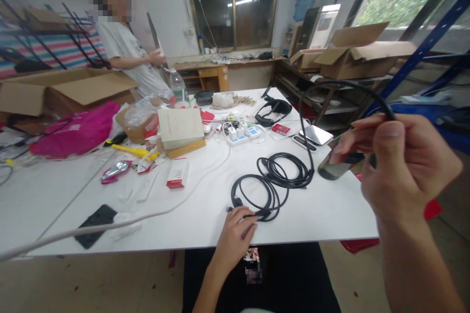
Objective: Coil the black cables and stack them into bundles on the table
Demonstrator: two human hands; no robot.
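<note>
My right hand is raised near the camera, its fingers pinched on a small dark device and the end of a black cable that arcs up and down to the table. The cable lies in two loose coils on the white table. My left hand rests at the table's front edge, its fingers curled onto the nearer coil close to a connector.
A white power strip, a black headset, a phone, a white box, a red-white carton and a black flat object lie on the table. Another person stands at the far left. Open cardboard boxes sit on shelves.
</note>
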